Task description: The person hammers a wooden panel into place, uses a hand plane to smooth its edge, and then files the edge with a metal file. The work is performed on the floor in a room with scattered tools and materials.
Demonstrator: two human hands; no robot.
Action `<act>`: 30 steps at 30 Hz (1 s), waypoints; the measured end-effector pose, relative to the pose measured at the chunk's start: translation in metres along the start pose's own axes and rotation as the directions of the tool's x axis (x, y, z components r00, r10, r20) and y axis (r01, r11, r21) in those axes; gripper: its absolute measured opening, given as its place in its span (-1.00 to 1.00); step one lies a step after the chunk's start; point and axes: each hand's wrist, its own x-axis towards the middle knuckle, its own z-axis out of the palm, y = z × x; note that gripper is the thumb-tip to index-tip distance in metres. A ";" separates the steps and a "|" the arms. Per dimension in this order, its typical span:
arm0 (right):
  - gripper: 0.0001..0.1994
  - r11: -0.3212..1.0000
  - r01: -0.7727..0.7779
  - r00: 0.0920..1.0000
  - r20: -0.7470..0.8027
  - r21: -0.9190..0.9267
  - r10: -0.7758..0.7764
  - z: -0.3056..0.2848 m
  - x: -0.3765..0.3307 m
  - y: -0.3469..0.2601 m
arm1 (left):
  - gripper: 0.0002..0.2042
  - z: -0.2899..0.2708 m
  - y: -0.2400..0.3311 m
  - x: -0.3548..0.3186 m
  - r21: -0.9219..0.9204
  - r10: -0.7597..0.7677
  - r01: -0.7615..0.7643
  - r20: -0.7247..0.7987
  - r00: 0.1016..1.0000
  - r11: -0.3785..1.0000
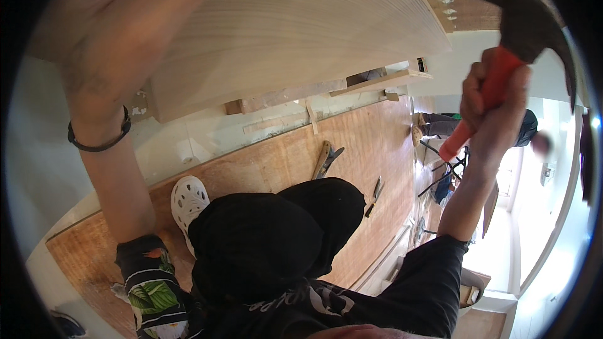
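Observation:
In my raised right hand (502,100) is a claw hammer (534,22) with a red handle and dark metal head. The fingers wrap round the handle, and the head points upward at the upper right. My left hand (81,9) is raised at the upper left beside a pale wood-grain panel (295,31). Its fingers are blurred and partly cut off, so their grip does not show. The panel spans the top of the view, its lower edge above the wall's base.
I stand on a wooden board platform (251,172). A handsaw (325,159) and a slim dark-handled tool (375,196) lie on it near my legs. Wood strips (383,81) run below the panel. At the right, another person (440,124) is near a black metal-legged stand (433,182).

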 end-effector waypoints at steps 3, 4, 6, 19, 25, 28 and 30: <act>-0.36 0.988 -0.046 0.999 0.016 -0.146 0.048 0.001 0.000 0.001 | -0.76 -0.004 0.001 0.000 0.031 -0.016 0.015 0.016 1.000 0.999; -0.36 0.994 -0.004 0.999 -0.044 -0.107 -0.001 0.001 0.000 0.003 | -0.76 -0.004 0.001 0.001 0.040 -0.021 0.020 0.023 1.000 0.999; -0.36 1.000 -0.023 0.989 -0.145 -0.009 0.022 -0.001 0.001 0.004 | -0.75 -0.005 0.003 0.003 0.063 -0.032 0.030 0.036 0.999 0.998; -0.40 0.996 -0.088 0.992 0.089 -0.005 0.088 -0.013 0.008 0.004 | -0.69 0.029 0.032 0.041 0.592 -0.154 -0.028 0.255 0.955 0.806; -0.35 0.995 -0.065 0.993 0.098 -0.082 0.073 -0.023 0.020 0.019 | -0.66 0.082 0.075 0.069 0.882 -0.321 -0.211 0.362 0.875 0.421; -0.35 0.999 -0.032 0.999 -0.044 -0.038 0.030 -0.032 0.026 0.020 | -0.64 0.089 0.069 0.071 0.903 -0.403 -0.208 0.361 0.841 0.376; -0.34 1.000 -0.016 0.997 -0.070 -0.024 0.015 -0.035 0.028 0.022 | -0.58 0.081 0.052 0.073 0.824 -0.228 -0.218 0.381 0.896 0.523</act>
